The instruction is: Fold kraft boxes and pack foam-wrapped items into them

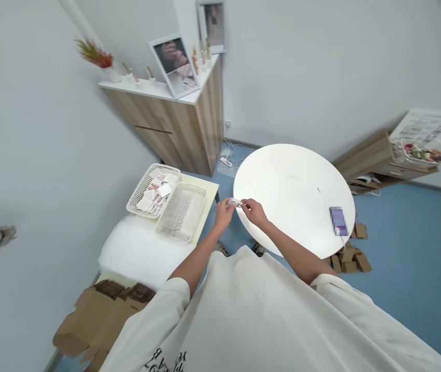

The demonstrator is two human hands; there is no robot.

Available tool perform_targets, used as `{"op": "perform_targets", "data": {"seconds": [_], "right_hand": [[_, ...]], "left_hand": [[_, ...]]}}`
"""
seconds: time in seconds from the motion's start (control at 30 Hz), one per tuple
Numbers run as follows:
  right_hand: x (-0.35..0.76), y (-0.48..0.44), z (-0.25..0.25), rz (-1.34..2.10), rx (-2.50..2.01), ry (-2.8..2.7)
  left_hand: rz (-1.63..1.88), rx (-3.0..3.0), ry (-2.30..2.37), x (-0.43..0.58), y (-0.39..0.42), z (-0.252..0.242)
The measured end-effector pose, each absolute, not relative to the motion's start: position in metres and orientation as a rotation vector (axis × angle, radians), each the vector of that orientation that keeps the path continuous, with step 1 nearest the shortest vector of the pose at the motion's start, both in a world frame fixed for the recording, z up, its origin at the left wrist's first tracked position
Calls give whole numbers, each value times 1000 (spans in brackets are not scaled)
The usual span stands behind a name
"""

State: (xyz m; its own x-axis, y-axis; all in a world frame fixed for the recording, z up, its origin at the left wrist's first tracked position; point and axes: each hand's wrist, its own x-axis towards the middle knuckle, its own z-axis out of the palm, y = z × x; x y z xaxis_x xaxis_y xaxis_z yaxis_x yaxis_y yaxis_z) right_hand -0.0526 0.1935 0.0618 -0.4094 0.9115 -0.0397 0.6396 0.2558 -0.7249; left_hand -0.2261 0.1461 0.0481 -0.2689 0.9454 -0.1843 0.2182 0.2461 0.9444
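My left hand [224,213] and my right hand [254,211] meet at the near-left edge of a round white table [293,196]. Between them they pinch a small clear flat packet [236,202], one hand at each end. Both hands have their fingers closed on it. What is inside the packet is too small to make out.
To my left, a white basket [152,190] of small packets and a clear tray [181,212] sit on a low yellow surface, beside a white padded roll [138,253]. Flattened cardboard [100,315] lies nearer. A purple phone [338,220] rests on the table. A wooden cabinet [177,124] stands in the corner.
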Motion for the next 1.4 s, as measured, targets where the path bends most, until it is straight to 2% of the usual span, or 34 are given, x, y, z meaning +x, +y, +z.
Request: {"op": "perform_targets", "data": {"seconds": [0.33,0.6,0.83,0.97,1.07,1.2,1.4], "right_hand": [[132,176,-3,957,-1717,-1872],[215,163,-48,1068,-1829,-1838],[242,155,-71,1164,-1866,-1864],[246,160,-69,1211,-1892,-1912],[245,170,-65,1096,-1922,-1984],[242,184,-62,1057,-1904,-2116],[240,175,-60,1161,-1965,-2124]], "left_hand": [[721,1092,1584,-43,172,-2],[542,1152,1643,41,173,-42],[514,1163,1565,63,175,-55],[471,1185,1636,63,172,-56],[383,1126,1753,63,164,-57],[297,1093,1610,65,158,-59],[371,1129,1561,59,168,-57]]}}
